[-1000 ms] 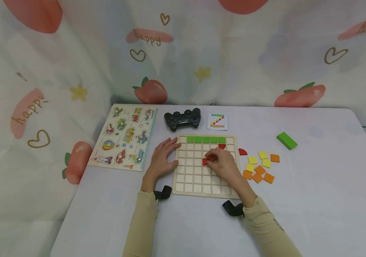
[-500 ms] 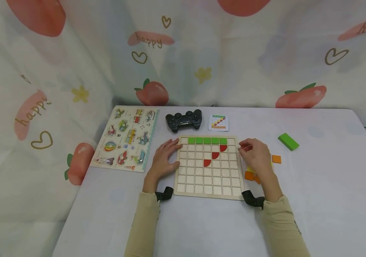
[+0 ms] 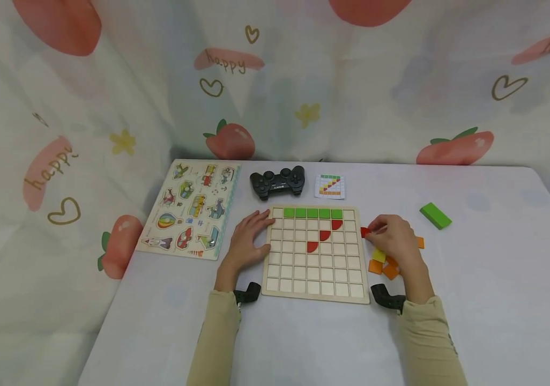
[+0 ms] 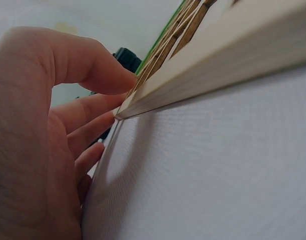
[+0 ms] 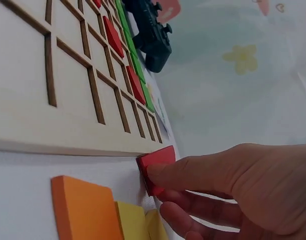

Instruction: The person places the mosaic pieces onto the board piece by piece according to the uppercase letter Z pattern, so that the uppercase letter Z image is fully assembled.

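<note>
A wooden grid board [image 3: 320,297] lies in the middle of the table. Along its top row sit several green square tiles [image 3: 312,213], and three red quarter-circle tiles [image 3: 325,235] step diagonally below them. My left hand [image 3: 247,239] rests at the board's left edge, its thumb and extended fingers touching the rim; the left wrist view shows the thumb on the edge. Just off the board's right side, my right hand [image 3: 393,238] pinches another red quarter-circle tile [image 5: 155,162] between thumb and fingers, tilted up from the table. Part of that tile is hidden by the thumb.
Orange tiles [image 3: 376,266] and yellow tiles [image 3: 378,255] lie partly under the right hand. A green block [image 3: 436,215] is farther right. Behind the board are a black game controller [image 3: 277,182] and a pattern card [image 3: 330,187]. A picture puzzle board [image 3: 188,209] lies left.
My right hand has left a red tile in the grid, moved right off the board and taken hold of the loose red tile. My left hand stays at the board's edge.
</note>
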Tool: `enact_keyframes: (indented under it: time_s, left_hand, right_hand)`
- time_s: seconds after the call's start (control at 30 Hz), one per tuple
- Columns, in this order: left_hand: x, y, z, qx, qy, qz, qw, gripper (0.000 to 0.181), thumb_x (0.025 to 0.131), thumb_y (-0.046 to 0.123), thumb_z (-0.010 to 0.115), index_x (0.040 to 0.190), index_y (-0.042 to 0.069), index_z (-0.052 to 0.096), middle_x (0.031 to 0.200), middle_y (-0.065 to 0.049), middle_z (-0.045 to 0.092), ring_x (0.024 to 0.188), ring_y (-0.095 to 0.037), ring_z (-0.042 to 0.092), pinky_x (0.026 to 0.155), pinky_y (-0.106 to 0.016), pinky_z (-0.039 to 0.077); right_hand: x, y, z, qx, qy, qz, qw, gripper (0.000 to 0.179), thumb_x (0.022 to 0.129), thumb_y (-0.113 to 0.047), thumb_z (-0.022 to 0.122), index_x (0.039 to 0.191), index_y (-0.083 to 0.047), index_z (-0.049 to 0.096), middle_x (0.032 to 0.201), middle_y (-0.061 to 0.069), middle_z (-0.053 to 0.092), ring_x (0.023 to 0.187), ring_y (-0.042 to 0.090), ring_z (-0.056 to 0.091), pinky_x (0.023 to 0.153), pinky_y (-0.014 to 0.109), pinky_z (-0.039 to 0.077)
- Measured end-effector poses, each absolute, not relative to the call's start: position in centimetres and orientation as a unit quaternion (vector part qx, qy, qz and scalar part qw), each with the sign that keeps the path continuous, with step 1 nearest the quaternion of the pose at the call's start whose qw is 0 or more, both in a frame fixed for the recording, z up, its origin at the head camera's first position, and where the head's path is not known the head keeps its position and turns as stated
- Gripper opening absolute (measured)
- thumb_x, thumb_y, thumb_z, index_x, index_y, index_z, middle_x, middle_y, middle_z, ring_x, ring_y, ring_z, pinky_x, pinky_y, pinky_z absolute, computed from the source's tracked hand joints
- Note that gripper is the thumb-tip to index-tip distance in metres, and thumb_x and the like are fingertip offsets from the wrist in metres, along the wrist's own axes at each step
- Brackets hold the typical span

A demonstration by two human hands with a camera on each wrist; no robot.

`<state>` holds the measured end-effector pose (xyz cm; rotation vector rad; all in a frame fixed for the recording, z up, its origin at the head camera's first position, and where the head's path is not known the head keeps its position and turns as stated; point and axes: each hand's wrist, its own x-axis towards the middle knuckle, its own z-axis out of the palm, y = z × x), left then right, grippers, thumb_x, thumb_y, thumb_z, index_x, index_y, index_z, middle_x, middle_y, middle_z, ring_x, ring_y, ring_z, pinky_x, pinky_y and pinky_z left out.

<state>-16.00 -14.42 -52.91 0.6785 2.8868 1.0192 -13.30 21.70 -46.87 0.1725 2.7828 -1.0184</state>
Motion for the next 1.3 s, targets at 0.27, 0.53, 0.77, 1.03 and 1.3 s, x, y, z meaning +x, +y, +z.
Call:
enact_keyframes:
  time_s: [0.27,0.53,0.77,1.03,1.3]
  left_hand:
    - [-16.0,-14.4,-53.0,0.218,0.921,0.322,-0.002,0.067,0.073,0.027,0.060,0.139,0.018,0.056,0.156,0.004,0.038,0.147,-0.020,0.025,0.118,-0.048,0.018]
    - [-16.0,-14.5,-53.0,0.216,0.920,0.328,0.000,0.067,0.072,0.026,0.061,0.138,0.017,0.057,0.156,0.003,0.039,0.147,-0.021,0.025,0.118,-0.049,0.018]
    - [-16.0,-14.4,-52.9,0.218,0.920,0.327,0.000,0.067,0.072,0.026,0.061,0.138,0.017,0.057,0.156,0.003,0.039,0.147,-0.021,0.025,0.118,-0.049,0.018]
    - [-16.1,-14.4,-52.9,0.218,0.920,0.325,0.000,0.067,0.073,0.026,0.061,0.139,0.017,0.057,0.156,0.004,0.038,0.147,-0.021,0.024,0.119,-0.048,0.018]
    - [-16.0,-14.4,-52.8,0.217,0.922,0.322,0.005,0.067,0.074,0.026,0.061,0.139,0.016,0.056,0.157,0.003,0.038,0.147,-0.021,0.024,0.119,-0.047,0.017]
  right_hand:
    - [-13.2,21.7,-46.3,0.026,0.919,-0.381,0.098,0.031,0.093,-0.015,0.064,0.119,0.001,0.062,0.096,0.016,0.058,0.086,0.029,0.053,0.062,0.027,0.049]
    - [-12.9,17.8,-46.2,-0.063,0.896,-0.431,0.090,0.024,0.091,-0.011,0.064,0.110,0.002,0.066,0.086,0.011,0.066,0.073,0.022,0.058,0.060,0.029,0.048]
    - [-12.3,13.0,-46.8,-0.111,0.887,-0.435,0.110,0.014,0.085,-0.008,0.071,0.096,-0.001,0.069,0.076,0.002,0.067,0.064,0.014,0.058,0.059,0.028,0.047]
    - [-11.2,9.9,-47.2,-0.098,0.895,-0.418,0.118,0.008,0.082,-0.016,0.078,0.081,-0.011,0.072,0.071,-0.004,0.065,0.064,0.012,0.057,0.058,0.030,0.045]
    - [-10.8,9.0,-47.7,-0.085,0.916,-0.377,0.110,0.013,0.083,-0.019,0.077,0.075,-0.014,0.069,0.062,-0.006,0.058,0.056,0.013,0.050,0.051,0.027,0.039]
